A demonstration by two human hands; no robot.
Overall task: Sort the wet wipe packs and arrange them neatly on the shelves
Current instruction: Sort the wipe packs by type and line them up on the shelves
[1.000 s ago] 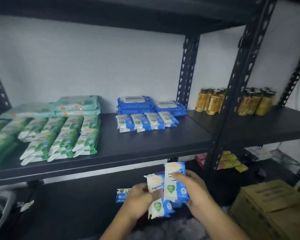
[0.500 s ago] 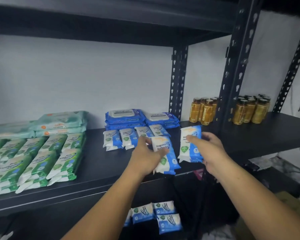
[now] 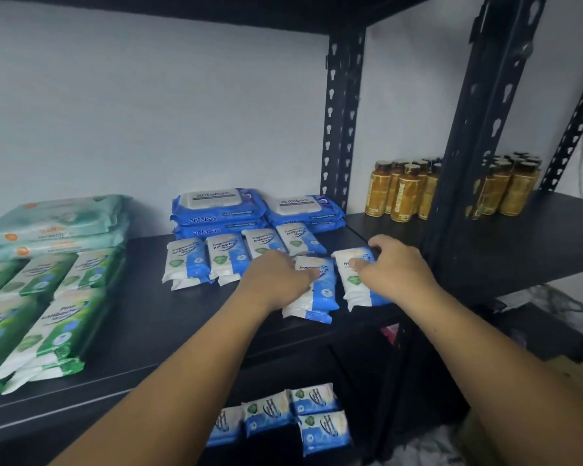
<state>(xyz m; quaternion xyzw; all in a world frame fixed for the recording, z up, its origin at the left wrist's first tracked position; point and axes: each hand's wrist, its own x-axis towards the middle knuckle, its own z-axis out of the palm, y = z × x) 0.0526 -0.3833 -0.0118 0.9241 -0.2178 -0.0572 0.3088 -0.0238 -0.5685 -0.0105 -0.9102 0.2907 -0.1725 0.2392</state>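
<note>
On the black shelf small blue-white packs lay in a row before the big blue packs. Nearer the front edge lay the left stack and, just beside it, the right stack (both blue-white, flat). Green packs filled the left side.

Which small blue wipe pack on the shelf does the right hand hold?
The rightmost pack, nearest the black post; the right hand grips its top. The left hand holds the neighbouring pack.
</note>
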